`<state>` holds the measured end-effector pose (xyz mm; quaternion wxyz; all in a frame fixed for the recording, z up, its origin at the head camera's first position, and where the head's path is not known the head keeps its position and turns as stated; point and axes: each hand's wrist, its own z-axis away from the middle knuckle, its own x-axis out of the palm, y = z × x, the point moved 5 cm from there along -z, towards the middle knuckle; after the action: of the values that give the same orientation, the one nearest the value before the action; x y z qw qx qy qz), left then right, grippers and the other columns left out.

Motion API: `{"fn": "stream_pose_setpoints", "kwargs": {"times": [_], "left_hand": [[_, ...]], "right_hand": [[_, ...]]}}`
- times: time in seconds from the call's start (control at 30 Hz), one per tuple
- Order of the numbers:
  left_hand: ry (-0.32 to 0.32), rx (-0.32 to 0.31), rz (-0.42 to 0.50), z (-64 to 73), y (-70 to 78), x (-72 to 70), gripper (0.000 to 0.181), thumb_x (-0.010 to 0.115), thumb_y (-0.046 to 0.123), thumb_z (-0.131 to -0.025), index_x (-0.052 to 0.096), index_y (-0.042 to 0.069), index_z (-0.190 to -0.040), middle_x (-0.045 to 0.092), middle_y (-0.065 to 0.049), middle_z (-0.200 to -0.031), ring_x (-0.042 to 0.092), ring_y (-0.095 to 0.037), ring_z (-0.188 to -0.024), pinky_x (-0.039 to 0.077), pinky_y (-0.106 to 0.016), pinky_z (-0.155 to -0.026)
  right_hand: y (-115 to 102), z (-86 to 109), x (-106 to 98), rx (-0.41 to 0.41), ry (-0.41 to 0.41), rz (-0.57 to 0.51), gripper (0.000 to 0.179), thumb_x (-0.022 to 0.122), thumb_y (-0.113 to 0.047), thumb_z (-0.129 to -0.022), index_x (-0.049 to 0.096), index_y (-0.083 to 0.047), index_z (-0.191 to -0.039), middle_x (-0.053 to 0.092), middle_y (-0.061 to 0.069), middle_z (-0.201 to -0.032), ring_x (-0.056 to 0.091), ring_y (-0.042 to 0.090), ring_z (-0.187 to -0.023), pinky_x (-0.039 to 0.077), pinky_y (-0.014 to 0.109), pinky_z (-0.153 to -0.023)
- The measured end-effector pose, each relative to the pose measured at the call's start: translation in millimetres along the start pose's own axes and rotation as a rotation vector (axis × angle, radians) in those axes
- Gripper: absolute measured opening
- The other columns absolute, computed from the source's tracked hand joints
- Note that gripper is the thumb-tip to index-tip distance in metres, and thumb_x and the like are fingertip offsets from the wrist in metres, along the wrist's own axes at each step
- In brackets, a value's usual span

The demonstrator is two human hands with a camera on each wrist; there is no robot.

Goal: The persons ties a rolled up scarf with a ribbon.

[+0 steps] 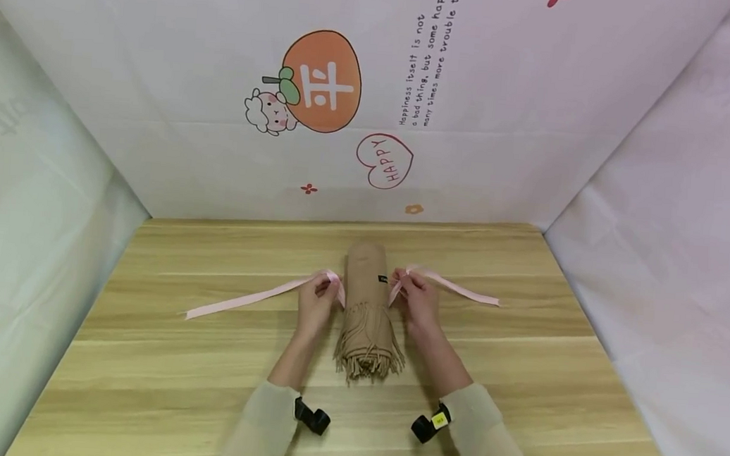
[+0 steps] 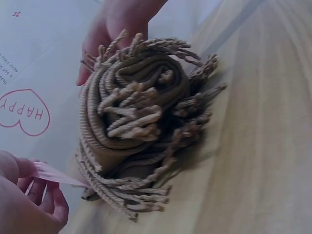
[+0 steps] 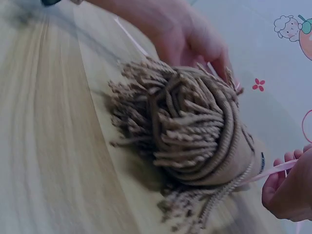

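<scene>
A tan scarf (image 1: 365,284), rolled into a cylinder with its fringed end toward the person, lies on the wooden table. A pink ribbon (image 1: 252,296) comes out on both sides of the roll and seems to run beneath it. On the left side, the left hand (image 1: 315,306) pinches the ribbon between thumb and fingers. The right hand (image 1: 420,302) pinches the other length on the right side. Both ribbon tails trail outward over the table. In the left wrist view the coiled fringe (image 2: 134,112) faces the camera, and the ribbon (image 2: 56,175) is stretched from the fingers to the roll's underside.
The wooden table (image 1: 202,372) meets a white printed cloth (image 1: 216,168) at its far edge. White cloth also hangs along the left and right sides. Black wrist cameras (image 1: 312,416) are strapped at both sleeves. A small dark label sits on the scarf's right side.
</scene>
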<state>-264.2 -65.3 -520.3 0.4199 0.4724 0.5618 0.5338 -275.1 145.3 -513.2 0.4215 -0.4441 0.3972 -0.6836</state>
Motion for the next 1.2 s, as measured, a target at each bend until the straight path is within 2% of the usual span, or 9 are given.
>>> {"fn": "stream_pose_setpoints", "kwargs": {"times": [0.07,0.13,0.4,0.57,0.7,0.9,0.97,1.07,1.2], "left_hand": [[-0.022,0.015,0.038,-2.3,5.0,1.0,0.02,0.058,-0.002,-0.097,0.066,-0.016,-0.108,0.065,-0.031,-0.114,0.065,-0.013,-0.091,0.053,-0.015,-0.08],[-0.046,0.017,0.061,-4.3,8.0,1.6,0.022,0.058,-0.001,-0.097,0.064,-0.017,-0.112,0.064,-0.032,-0.116,0.068,-0.016,-0.093,0.055,-0.015,-0.081],[-0.122,-0.012,0.056,-8.6,14.3,4.3,0.024,0.061,-0.001,-0.096,0.065,-0.014,-0.116,0.068,-0.033,-0.111,0.071,-0.039,-0.1,0.06,-0.022,-0.078],[-0.16,-0.029,0.016,-9.6,17.6,9.1,0.024,0.06,-0.001,-0.096,0.066,-0.012,-0.117,0.069,-0.031,-0.11,0.07,-0.041,-0.102,0.06,-0.028,-0.081],[-0.185,-0.026,-0.006,-10.8,19.7,12.9,0.024,0.057,-0.004,-0.097,0.065,-0.012,-0.118,0.069,-0.03,-0.113,0.071,-0.039,-0.102,0.06,-0.022,-0.079],[-0.217,-0.057,0.084,-13.0,16.0,18.2,0.034,0.05,-0.014,-0.093,0.06,-0.013,-0.125,0.066,-0.034,-0.117,0.069,-0.043,-0.104,0.06,-0.022,-0.079],[-0.231,-0.064,0.099,-13.5,13.9,20.2,0.036,0.051,-0.015,-0.093,0.058,-0.013,-0.128,0.065,-0.035,-0.118,0.069,-0.043,-0.105,0.06,-0.024,-0.08],[-0.256,-0.071,0.111,-14.3,10.9,23.6,0.038,0.053,-0.015,-0.093,0.056,-0.013,-0.13,0.063,-0.035,-0.121,0.067,-0.044,-0.108,0.06,-0.028,-0.083],[-0.254,-0.062,0.085,-16.4,8.7,26.2,0.039,0.055,-0.015,-0.091,0.057,-0.013,-0.13,0.062,-0.035,-0.122,0.066,-0.044,-0.111,0.058,-0.023,-0.083]], "right_hand": [[-4.2,0.4,-1.7,-0.028,-0.01,0.057,0.035,0.06,-0.016,-0.101,0.061,0.005,-0.129,0.068,0.015,-0.128,0.071,0.005,-0.092,0.057,0.025,-0.09],[-7.1,0.8,-3.2,-0.047,-0.026,0.095,0.034,0.06,-0.015,-0.1,0.062,0.007,-0.126,0.069,0.011,-0.127,0.07,0.002,-0.091,0.057,0.023,-0.087],[-10.5,-3.0,-7.5,-0.107,-0.012,0.143,0.004,0.069,0.001,-0.09,0.068,0.003,-0.094,0.071,-0.002,-0.086,0.07,0.008,-0.078,0.06,0.021,-0.07],[-8.9,-6.8,-1.8,-0.104,-0.036,0.134,0.011,0.069,-0.001,-0.091,0.064,0.005,-0.099,0.07,-0.008,-0.074,0.069,0.007,-0.072,0.061,0.025,-0.073],[-10.2,-7.9,4.7,-0.134,-0.071,0.136,0.016,0.068,0.0,-0.092,0.065,0.009,-0.104,0.072,-0.005,-0.079,0.068,0.005,-0.071,0.061,0.028,-0.078],[-13.2,-8.9,14.4,-0.21,-0.147,0.167,0.023,0.065,0.006,-0.092,0.062,0.02,-0.11,0.071,0.024,-0.11,0.068,0.005,-0.078,0.058,0.018,-0.071],[-14.2,-8.6,17.5,-0.217,-0.159,0.185,0.024,0.065,0.006,-0.092,0.062,0.02,-0.111,0.07,0.027,-0.111,0.067,0.005,-0.077,0.058,0.017,-0.07],[-15.5,-7.5,21.5,-0.22,-0.165,0.216,0.023,0.065,0.006,-0.092,0.064,0.019,-0.111,0.072,0.02,-0.105,0.067,0.004,-0.075,0.058,0.017,-0.07],[-17.0,-7.1,27.1,-0.26,-0.187,0.287,0.023,0.068,0.003,-0.091,0.067,0.016,-0.109,0.074,0.008,-0.097,0.066,0.003,-0.076,0.057,0.017,-0.07]]}}
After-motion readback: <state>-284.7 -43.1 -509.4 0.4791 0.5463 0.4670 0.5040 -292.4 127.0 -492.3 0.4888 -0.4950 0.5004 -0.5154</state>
